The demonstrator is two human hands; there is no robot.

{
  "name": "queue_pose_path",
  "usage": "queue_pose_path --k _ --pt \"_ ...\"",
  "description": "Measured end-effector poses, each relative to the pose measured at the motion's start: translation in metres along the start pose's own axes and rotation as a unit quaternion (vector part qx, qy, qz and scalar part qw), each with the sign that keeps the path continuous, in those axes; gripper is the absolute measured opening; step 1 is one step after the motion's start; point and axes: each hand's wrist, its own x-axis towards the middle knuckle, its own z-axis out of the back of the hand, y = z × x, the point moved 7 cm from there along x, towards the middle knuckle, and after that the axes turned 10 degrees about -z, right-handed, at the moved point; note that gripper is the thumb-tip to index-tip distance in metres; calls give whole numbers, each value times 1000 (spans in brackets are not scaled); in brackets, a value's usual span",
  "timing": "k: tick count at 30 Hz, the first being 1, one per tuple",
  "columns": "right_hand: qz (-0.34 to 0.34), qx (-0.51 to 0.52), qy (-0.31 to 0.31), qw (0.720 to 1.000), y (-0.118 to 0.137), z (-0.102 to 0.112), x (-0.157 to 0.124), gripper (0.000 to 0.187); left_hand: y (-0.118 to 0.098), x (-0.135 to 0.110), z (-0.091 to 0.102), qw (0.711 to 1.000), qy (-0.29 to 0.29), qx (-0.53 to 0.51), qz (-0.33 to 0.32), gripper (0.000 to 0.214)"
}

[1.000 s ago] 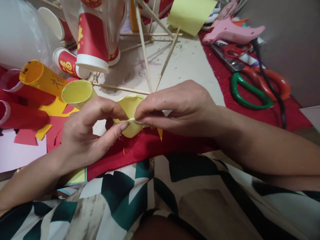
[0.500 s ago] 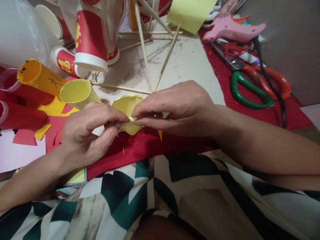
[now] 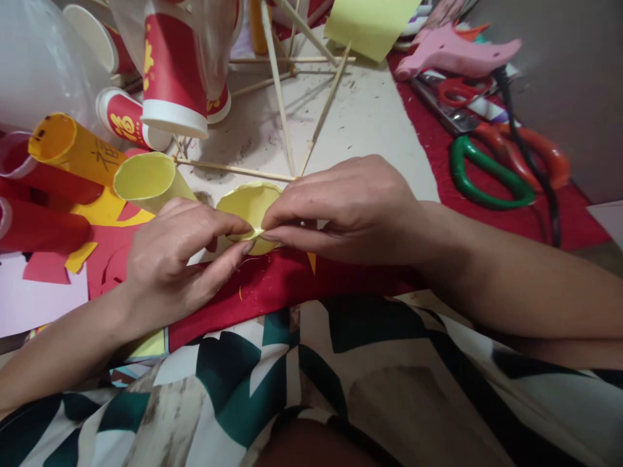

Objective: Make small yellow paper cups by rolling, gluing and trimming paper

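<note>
A pale yellow paper roll is held between both hands above the red sheet. My left hand pinches its near rim with thumb and forefinger. My right hand pinches the same rim from the right, fingers pressed together. The two pinches touch at the rim's front edge. Most of the roll's body is hidden behind my fingers.
Another yellow paper tube, an orange tube and red tubes lie at left. Red paper cups and bamboo sticks stand behind. Green scissors, a pink glue gun and its black cord lie at right.
My left thumb and forefinger have shifted slightly along the roll's rim; the roll sits a little lower between my fingers. My right hand has barely moved.
</note>
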Motion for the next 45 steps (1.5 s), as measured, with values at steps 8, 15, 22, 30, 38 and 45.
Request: queue_pose_path --k 8,15,22,30,38,45 --pt "9 1 -2 1000 0 0 -1 30 -4 2 2 999 15 21 -34 9" --pt "16 25 -14 999 1 1 0 27 -4 2 0 999 18 28 -17 9" --pt "30 2 2 1000 3 -2 -1 32 -5 2 -2 999 43 24 -18 8" --pt "5 27 8 1000 3 -1 -2 25 -6 4 -4 992 54 102 -42 5" --pt "-39 153 23 987 4 7 -5 15 -2 -1 -13 991 104 87 -11 26" --pt "-95 259 30 961 1 9 -1 12 -7 -5 -11 998 37 37 -29 17"
